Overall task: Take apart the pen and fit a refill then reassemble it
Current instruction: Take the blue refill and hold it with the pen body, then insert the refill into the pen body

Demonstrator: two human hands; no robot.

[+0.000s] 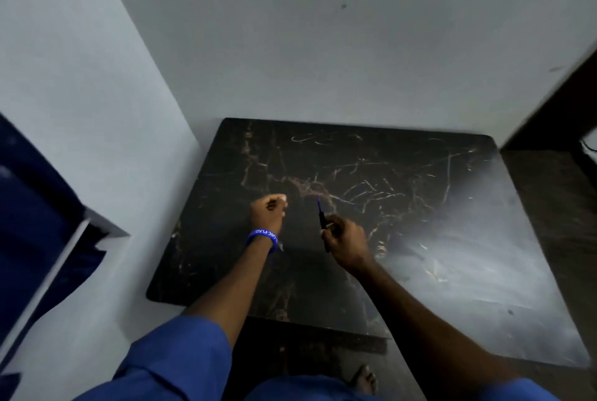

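My right hand (345,244) grips a thin dark pen body (323,224) over the middle of the black marble table (436,193). A blue refill (319,204) sticks out of the pen's far end, pointing away from me. My left hand (268,210), with a blue wristband (262,238), hovers to the left of the pen with its fingers curled closed; whether it holds a small part is hidden. The two hands are apart, a hand's width between them.
The table stands in a corner against grey walls (290,45). A dark blue cloth over a white edge (48,213) lies at the left. Dark furniture (562,116) sits at the right. My bare foot (365,379) shows below the table's near edge.
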